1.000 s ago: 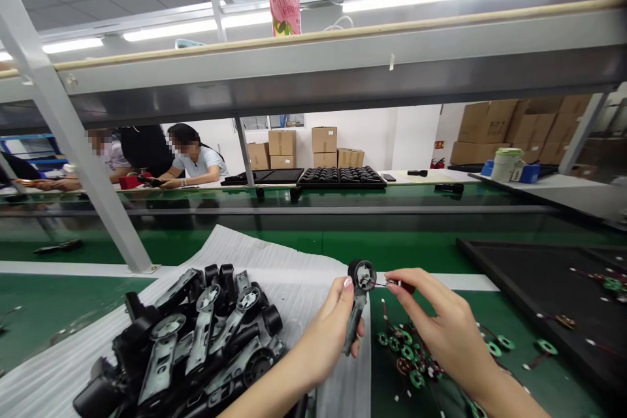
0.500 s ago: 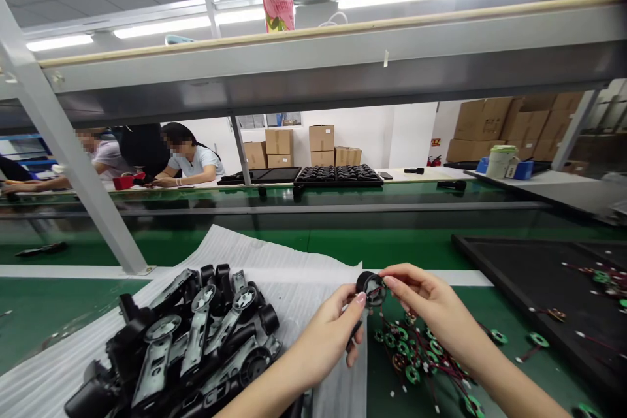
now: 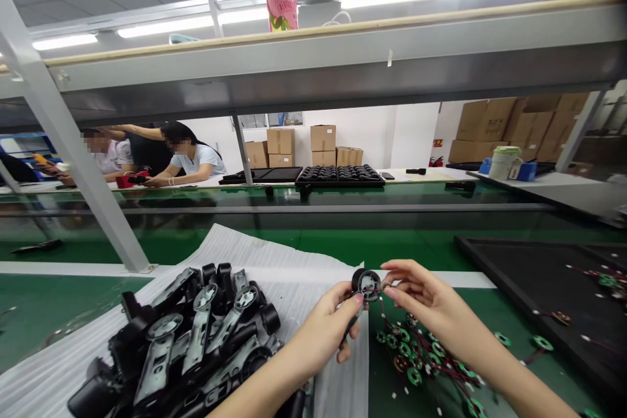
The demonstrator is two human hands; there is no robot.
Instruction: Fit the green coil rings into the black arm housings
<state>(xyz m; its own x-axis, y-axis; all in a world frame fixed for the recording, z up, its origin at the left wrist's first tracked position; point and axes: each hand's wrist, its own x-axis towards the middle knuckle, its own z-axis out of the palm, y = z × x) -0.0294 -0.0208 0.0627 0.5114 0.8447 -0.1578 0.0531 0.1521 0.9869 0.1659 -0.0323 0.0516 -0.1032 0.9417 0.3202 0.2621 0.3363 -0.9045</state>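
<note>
Your left hand (image 3: 327, 321) is pinching a grey-and-black part (image 3: 367, 283) above the white sheet (image 3: 304, 281); your right hand (image 3: 428, 297) is holding its fingertips beside it, whether gripping anything I cannot tell. Beyond the green belt (image 3: 372, 245), a filled black tray (image 3: 337, 185) is resting.

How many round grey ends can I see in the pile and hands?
4. Three in the pile: left, middle, right. One on the part in the left hand. The pile may hide more; I skipped its black ring.
</note>
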